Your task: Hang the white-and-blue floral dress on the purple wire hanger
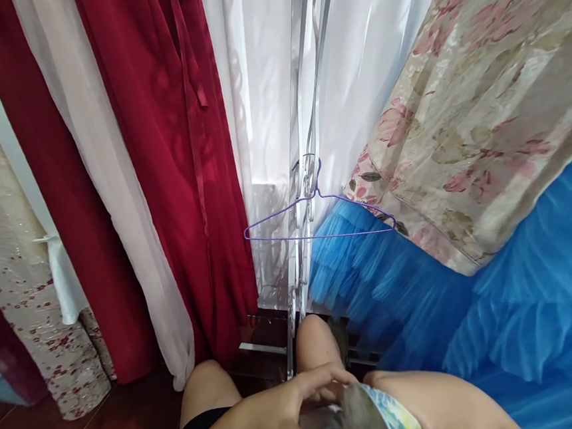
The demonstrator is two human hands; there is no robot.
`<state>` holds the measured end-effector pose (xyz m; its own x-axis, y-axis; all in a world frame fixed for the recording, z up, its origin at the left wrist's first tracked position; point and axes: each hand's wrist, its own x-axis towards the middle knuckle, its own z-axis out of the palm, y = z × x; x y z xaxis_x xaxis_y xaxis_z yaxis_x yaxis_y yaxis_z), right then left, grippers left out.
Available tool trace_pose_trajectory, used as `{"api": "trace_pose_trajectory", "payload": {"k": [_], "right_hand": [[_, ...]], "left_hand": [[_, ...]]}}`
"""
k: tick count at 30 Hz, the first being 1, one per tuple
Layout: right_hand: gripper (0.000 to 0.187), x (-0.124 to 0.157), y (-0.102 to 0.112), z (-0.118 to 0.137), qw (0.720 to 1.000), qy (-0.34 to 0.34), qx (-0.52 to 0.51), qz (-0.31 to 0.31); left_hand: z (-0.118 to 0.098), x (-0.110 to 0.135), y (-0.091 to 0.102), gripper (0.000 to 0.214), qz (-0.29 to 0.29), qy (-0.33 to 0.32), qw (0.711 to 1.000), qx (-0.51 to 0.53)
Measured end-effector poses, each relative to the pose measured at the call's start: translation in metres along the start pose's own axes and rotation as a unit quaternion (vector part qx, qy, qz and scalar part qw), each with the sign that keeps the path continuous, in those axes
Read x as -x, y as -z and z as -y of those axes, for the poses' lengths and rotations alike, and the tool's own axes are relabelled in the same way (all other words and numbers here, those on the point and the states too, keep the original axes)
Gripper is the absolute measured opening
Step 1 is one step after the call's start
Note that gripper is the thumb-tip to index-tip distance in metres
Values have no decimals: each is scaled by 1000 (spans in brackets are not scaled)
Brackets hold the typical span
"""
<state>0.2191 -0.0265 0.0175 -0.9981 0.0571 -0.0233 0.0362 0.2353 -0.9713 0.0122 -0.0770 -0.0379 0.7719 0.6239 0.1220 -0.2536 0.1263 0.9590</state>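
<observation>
My left hand (300, 393) is at the bottom centre, its fingers curled over a folded patterned cloth (380, 426) printed in white, blue and green. My right forearm (453, 416) comes in from the right and meets the same cloth. The fingers of that hand are hidden behind the cloth and my left hand. My bare knees (317, 341) show just above the hands. An empty purple wire hanger (314, 234) hangs on a thin metal rack (312, 143) straight ahead, well above both hands.
Garments hang close all round: a dark red dress (173, 131), sheer white fabric (95, 158), a beige cloth with red specks (19, 285), a blue tulle skirt (507, 314) and a floral beige fabric (484, 118). Dark wooden floor (128, 414) shows below.
</observation>
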Motion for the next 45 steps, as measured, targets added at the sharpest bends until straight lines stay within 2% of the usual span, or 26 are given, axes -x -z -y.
{"api": "trace_pose_trajectory", "payload": {"k": [2, 4, 6, 7, 9, 11, 12, 15, 17, 19, 20, 21, 23, 24, 26, 28, 29, 32, 34, 36, 37, 39, 41, 42, 43, 45], "right_hand": [[24, 1, 2, 19, 999, 5, -8, -33], [23, 4, 4, 37, 997, 2, -25, -75], [27, 7, 7, 51, 993, -8, -19, -120], [29, 9, 10, 55, 989, -9, -4, -144], [32, 16, 19, 58, 982, -15, 34, -188], [35, 26, 34, 54, 970, -24, 49, -235], [37, 33, 44, 50, 962, -30, 44, -268], [31, 53, 80, 32, 918, -40, 21, -394], [25, 60, 104, 19, 878, -49, 54, -474], [20, 59, 126, 7, 837, -50, 130, -530], [27, 55, 136, 3, 816, -49, 170, -550], [41, 50, 145, -1, 797, -48, 206, -566], [64, 38, 162, -6, 764, -54, 265, -586], [68, 32, 169, -8, 751, -60, 292, -589], [57, 22, 182, -13, 734, -72, 342, -582], [38, 14, 190, -19, 727, -90, 380, -565], [35, 11, 190, -22, 726, -99, 392, -557], [42, 4, 181, -32, 726, -108, 404, -546], [41, 5, 168, -35, 732, -90, 394, -548], [37, 12, 156, -35, 727, -69, 390, -561], [36, 19, 151, -33, 714, -60, 392, -577], [54, 37, 148, -28, 669, -51, 396, -626], [73, 56, 152, -23, 625, -53, 397, -670], [74, 65, 156, -19, 616, -55, 400, -676], [70, 72, 160, -16, 617, -55, 405, -672], [54, 82, 166, -5, 651, -54, 411, -636]], "left_hand": [[-5, 4, 3, 70, -23, -6, 999, -37], [-12, 11, 9, 51, -98, -30, 989, -103], [-21, 20, 18, 43, -167, -43, 966, -193], [-26, 24, 24, 41, -170, -34, 955, -240], [-35, 34, 35, 38, -126, 4, 932, -339], [-44, 43, 51, 33, -94, 31, 884, -457], [-48, 48, 61, 33, -102, 37, 849, -516], [-62, 62, 100, 33, -160, 57, 758, -630], [-76, 67, 128, 31, -201, 67, 725, -656], [-93, 66, 153, 29, -243, 56, 690, -679], [-102, 63, 164, 28, -263, 43, 674, -689], [-111, 58, 173, 28, -280, 26, 662, -694], [-129, 46, 190, 28, -309, -17, 659, -685], [-137, 40, 197, 28, -323, -41, 663, -674], [-150, 28, 208, 29, -350, -84, 671, -649], [-161, 15, 210, 30, -364, -116, 678, -628], [-165, 7, 208, 30, -360, -129, 684, -621], [-173, -21, 190, 23, -318, -153, 703, -618], [-175, -40, 174, 20, -315, -159, 693, -629], [-175, -53, 162, 22, -352, -181, 667, -631], [-175, -57, 158, 22, -372, -194, 655, -629], [-173, -60, 154, 21, -390, -214, 641, -625], [-173, -59, 153, 18, -384, -218, 643, -626], [-173, -58, 154, 18, -380, -218, 644, -627], [-175, -57, 156, 18, -377, -218, 644, -629], [-179, -53, 161, 18, -386, -221, 636, -630]]}}
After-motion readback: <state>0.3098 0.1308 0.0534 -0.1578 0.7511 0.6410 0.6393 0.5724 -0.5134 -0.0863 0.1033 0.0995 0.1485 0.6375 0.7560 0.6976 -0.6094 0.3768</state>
